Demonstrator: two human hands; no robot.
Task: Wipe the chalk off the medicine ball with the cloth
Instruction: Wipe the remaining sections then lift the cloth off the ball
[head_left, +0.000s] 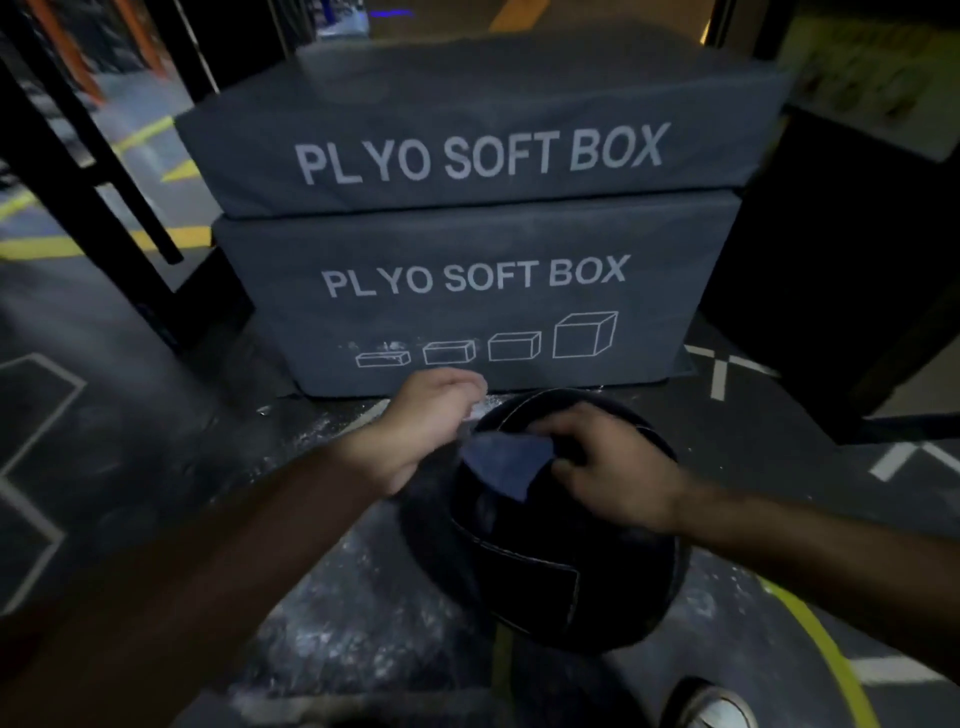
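Ball: round black stitched-leather medicine ball (545, 561) on chalk-dusted dark floor (332, 623).
Cloth: dark blue cloth (506, 460) draped on ball top.
Right hand (608, 467): fingers pinching cloth.
Left hand (421, 426): fingers curled; grip on cloth edge unclear.

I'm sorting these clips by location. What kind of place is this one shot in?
Most likely a gym or training hall. Two stacked foam blocks marked PLYO SOFT BOX stand ahead, a black medicine ball sits on the dark floor, and white chalk dust lies scattered there.
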